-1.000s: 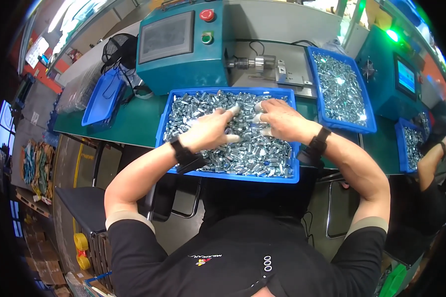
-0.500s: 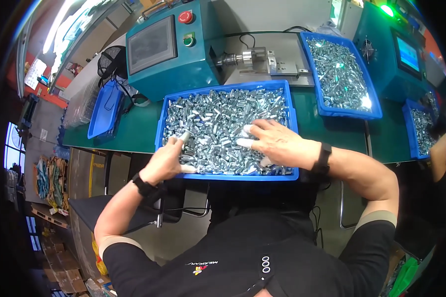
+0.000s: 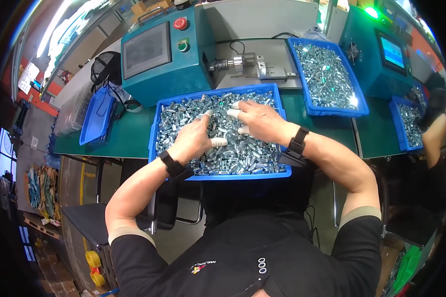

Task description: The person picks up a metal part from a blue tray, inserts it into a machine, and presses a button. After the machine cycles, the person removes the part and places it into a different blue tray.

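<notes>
A blue tray (image 3: 218,176) full of small shiny metal cylindrical parts (image 3: 248,157) stands on the bench in front of me. Over the tray's middle, my left hand (image 3: 192,138) has its thumb and forefinger spread, with white covers on the fingertips touching the parts. My right hand (image 3: 262,121) rests on the parts a little further right and back, its covered fingers apart and pointing left. Neither hand shows a part gripped in it. The undersides of both hands are hidden.
Behind the tray stands a teal machine (image 3: 166,54) with a screen, a red button (image 3: 181,23) and a metal chuck (image 3: 240,63). Another blue tray of parts (image 3: 327,74) sits at right, near a second teal machine (image 3: 381,54). A shallow blue tray (image 3: 95,116) lies left. A co-worker's arm (image 3: 436,131) shows far right.
My left hand has moved from the tray's near left edge inward and away from me, toward its middle. My right hand has shifted slightly back and left. The whole view has shifted a little.
</notes>
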### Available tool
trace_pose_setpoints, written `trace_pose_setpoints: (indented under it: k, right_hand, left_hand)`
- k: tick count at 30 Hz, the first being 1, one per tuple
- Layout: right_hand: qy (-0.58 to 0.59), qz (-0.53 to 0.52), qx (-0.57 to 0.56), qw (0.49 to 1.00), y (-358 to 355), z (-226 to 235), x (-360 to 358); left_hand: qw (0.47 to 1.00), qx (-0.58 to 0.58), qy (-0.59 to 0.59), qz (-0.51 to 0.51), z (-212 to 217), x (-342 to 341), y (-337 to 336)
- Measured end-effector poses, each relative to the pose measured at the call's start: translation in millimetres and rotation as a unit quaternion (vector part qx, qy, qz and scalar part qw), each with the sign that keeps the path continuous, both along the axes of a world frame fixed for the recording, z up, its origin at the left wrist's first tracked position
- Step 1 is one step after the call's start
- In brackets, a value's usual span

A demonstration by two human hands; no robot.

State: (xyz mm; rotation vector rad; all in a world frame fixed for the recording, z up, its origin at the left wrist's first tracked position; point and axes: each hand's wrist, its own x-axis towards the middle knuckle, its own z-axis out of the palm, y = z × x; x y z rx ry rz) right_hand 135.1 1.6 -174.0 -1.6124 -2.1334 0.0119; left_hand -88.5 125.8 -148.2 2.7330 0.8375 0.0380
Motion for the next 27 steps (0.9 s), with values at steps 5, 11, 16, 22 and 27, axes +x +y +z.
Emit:
trace_pose_setpoints:
  k: [5, 11, 16, 22, 27]
  right_hand:
    - [0.075, -0.011, 0.092, 0.993, -33, 2, 9]
    - [0.142, -0.133, 0.088, 0.977, -88, -10, 34]
    - [0.393, -0.186, 0.067, 0.898, -91, -43, 43]
    - [0.468, -0.195, 0.035, 0.861, -94, -44, 53]
    - [0.454, -0.187, 0.01, 0.871, -95, -46, 55]
  left_hand:
    - [0.991, 0.062, -0.112, -0.038, 0, -1, 1]
    - [0.986, -0.007, -0.162, -0.04, 21, -3, -13]
    - [0.984, 0.031, -0.172, -0.038, 19, 30, 17]
    - [0.995, 0.059, -0.049, -0.071, 12, 78, 46]
    - [0.995, 0.07, -0.026, -0.066, 1, 103, 62]
